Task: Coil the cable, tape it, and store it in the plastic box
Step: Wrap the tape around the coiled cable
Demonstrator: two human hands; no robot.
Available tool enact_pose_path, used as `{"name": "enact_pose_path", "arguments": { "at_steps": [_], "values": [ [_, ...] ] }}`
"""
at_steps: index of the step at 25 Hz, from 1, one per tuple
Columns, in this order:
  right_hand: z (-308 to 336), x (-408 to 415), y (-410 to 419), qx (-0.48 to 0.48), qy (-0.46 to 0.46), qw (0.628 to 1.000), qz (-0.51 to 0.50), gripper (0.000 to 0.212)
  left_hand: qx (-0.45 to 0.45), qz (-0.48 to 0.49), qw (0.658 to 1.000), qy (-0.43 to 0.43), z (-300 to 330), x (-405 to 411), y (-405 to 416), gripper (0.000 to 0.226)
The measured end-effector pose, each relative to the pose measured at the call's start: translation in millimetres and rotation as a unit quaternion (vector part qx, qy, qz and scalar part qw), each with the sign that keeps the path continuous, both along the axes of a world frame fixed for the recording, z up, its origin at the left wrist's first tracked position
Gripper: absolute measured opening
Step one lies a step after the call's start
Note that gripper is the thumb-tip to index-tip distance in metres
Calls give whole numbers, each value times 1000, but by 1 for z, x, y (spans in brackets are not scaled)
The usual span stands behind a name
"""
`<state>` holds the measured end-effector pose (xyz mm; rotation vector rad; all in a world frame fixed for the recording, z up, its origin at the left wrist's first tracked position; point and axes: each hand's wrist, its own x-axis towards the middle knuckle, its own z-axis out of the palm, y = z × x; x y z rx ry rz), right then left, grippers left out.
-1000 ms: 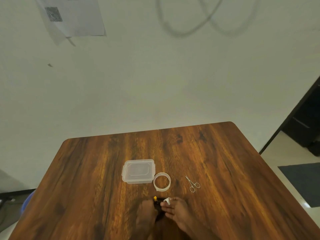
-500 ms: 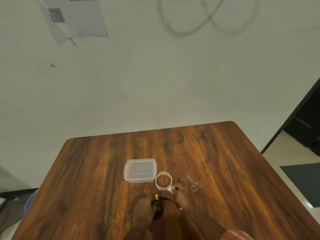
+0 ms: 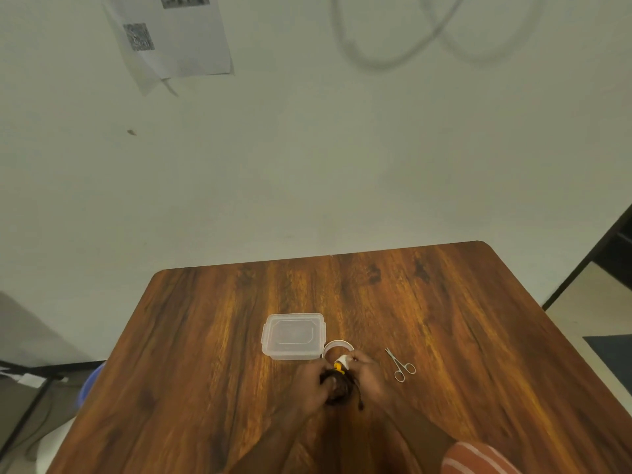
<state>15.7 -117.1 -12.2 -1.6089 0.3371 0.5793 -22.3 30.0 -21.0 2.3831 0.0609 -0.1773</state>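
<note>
White tape piece (image 3: 343, 360) sits pinched in the right hand (image 3: 371, 374), just above the dark coiled cable (image 3: 338, 388), which the left hand (image 3: 316, 383) closes around from nine o'clock. From the head view, the taping step looks in hand; next the strip likely needs wrapping snugly round the bundle. The cable lies between both hands, near the table (image 3: 205, 371) edge. At twelve o'clock sits the tape roll (image 3: 337, 345); the lidded plastic box (image 3: 292, 335) at eleven; scissors (image 3: 400, 366) at three.
</note>
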Motion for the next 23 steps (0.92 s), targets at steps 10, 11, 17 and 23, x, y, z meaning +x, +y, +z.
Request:
{"name": "enact_pose_path", "arguments": {
  "at_steps": [10, 11, 17, 23],
  "values": [
    [38, 15, 35, 130, 86, 964, -217, 36, 29, -13, 990, -134, 51, 26, -17, 9],
    [45, 14, 38, 133, 88, 960, -229, 37, 27, -16, 988, -148, 52, 28, -18, 7],
    [63, 25, 31, 102, 50, 950, -292, 33, -110, 11, 985, -131, 73, 29, -31, 17],
    [82, 36, 14, 120, 82, 936, -320, 33, -478, 118, 869, 46, 76, 37, -26, 21]
  ]
}}
